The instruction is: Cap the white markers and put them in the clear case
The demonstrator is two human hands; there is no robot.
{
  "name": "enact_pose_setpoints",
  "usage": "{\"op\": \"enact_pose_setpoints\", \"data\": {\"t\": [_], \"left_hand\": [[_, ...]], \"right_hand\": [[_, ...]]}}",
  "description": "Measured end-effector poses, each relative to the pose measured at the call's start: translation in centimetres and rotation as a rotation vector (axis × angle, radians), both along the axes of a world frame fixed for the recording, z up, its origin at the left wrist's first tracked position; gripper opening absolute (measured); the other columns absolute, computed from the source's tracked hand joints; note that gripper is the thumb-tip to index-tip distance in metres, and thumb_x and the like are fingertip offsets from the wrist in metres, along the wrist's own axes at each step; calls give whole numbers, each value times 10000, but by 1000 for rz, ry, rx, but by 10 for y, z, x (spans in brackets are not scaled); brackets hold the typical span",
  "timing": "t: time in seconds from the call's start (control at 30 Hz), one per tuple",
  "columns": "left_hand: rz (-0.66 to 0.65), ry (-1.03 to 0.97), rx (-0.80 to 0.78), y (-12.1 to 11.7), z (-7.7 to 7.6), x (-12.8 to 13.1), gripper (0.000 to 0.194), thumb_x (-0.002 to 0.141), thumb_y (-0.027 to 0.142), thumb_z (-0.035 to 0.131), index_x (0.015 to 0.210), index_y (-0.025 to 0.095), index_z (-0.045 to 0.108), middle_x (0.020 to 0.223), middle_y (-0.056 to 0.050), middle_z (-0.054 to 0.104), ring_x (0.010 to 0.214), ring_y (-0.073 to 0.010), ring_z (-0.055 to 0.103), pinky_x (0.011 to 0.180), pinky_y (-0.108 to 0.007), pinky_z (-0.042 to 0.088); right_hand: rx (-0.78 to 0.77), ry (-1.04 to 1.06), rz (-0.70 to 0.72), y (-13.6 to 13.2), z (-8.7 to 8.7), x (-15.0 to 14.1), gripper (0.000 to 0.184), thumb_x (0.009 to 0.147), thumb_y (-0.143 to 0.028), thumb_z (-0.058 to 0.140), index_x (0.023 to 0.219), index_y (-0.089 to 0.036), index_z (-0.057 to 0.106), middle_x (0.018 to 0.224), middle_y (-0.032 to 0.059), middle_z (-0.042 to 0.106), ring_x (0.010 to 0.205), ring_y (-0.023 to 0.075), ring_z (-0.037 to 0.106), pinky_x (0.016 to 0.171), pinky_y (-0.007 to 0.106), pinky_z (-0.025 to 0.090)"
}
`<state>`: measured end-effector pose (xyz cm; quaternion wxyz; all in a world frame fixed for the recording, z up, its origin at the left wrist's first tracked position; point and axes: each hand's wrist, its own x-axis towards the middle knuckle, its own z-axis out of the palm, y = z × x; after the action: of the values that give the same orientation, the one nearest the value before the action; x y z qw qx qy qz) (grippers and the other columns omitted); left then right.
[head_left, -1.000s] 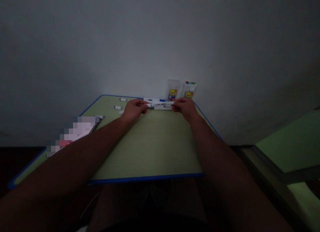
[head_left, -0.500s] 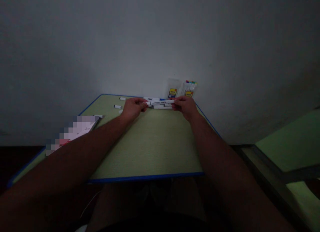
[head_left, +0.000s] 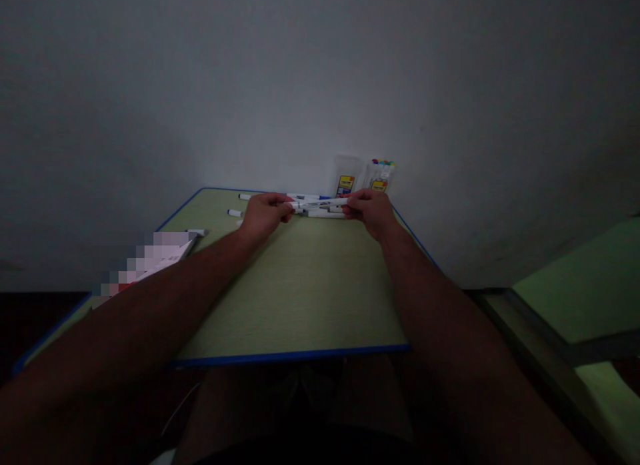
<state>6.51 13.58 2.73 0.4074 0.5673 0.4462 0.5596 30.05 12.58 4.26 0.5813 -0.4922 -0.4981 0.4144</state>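
Observation:
Above the far part of the table, a white marker [head_left: 323, 203] spans the gap between both of my hands. My left hand [head_left: 263, 215] pinches its left end, and my right hand [head_left: 373, 210] is closed on its right end. Several more white markers lie beneath and behind it, including a front one [head_left: 324, 215] and a rear one [head_left: 301, 196]. The fingers and the held marker partly cover them. To the left of my left hand lie two dark-tipped white markers, the nearer [head_left: 235, 213] and the farther [head_left: 245, 197], both partly hidden.
A clear pouch [head_left: 348, 166] with a yellow label leans on the wall beside a second pouch [head_left: 380, 175] of colour-tipped markers. A blurred white-and-red flat item [head_left: 167, 255] lies left, with a white marker [head_left: 199, 232] at its far end. The pale table [head_left: 305, 291] has blue edging.
The marker stays between my two hands, which have barely moved. The whole view has shifted very slightly.

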Motion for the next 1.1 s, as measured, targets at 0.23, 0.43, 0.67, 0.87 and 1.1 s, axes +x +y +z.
{"op": "enact_pose_setpoints", "data": {"t": [0.23, 0.43, 0.67, 0.87, 1.1], "left_hand": [[-4, -14, -19, 0, -3, 2, 51, 687, 91, 681, 717, 128, 697, 536, 1, 612, 480, -97, 517, 521, -244, 430], [3, -17, -18, 1, -3, 2, 55, 689, 92, 678, 727, 129, 691, 563, -8, 631, 491, -103, 532, 526, -247, 434], [-22, 137, 77, 7, -2, -8, 75, 709, 174, 686, 783, 157, 686, 569, 10, 609, 515, -117, 531, 547, -260, 431], [-114, 607, 190, 11, -3, -17, 222, 727, 258, 687, 914, 158, 756, 747, -39, 697, 669, -164, 590, 653, -297, 435], [-168, 842, 262, 1, 6, -14, 199, 793, 320, 605, 847, 215, 766, 686, -27, 670, 616, -173, 546, 634, -290, 384]], "right_hand": [[11, -7, -1, 4, -2, 2, 125, 769, -70, 686, 706, -149, 614, 627, 7, 656, 541, 110, 641, 566, 245, 571], [23, -19, 6, 2, -2, 2, 137, 767, -102, 716, 702, -152, 606, 694, 20, 687, 553, 100, 641, 577, 244, 579], [1, -79, 67, -5, 5, 4, 66, 752, -97, 692, 751, -152, 656, 663, 33, 689, 565, 126, 642, 543, 262, 579], [21, -268, 99, -8, 7, 11, 91, 707, -128, 735, 794, -141, 712, 590, 2, 638, 497, 95, 565, 486, 228, 531], [71, -713, 164, -15, 10, 11, 151, 780, -265, 702, 844, -148, 772, 499, -24, 590, 427, 79, 486, 474, 222, 402]]}}
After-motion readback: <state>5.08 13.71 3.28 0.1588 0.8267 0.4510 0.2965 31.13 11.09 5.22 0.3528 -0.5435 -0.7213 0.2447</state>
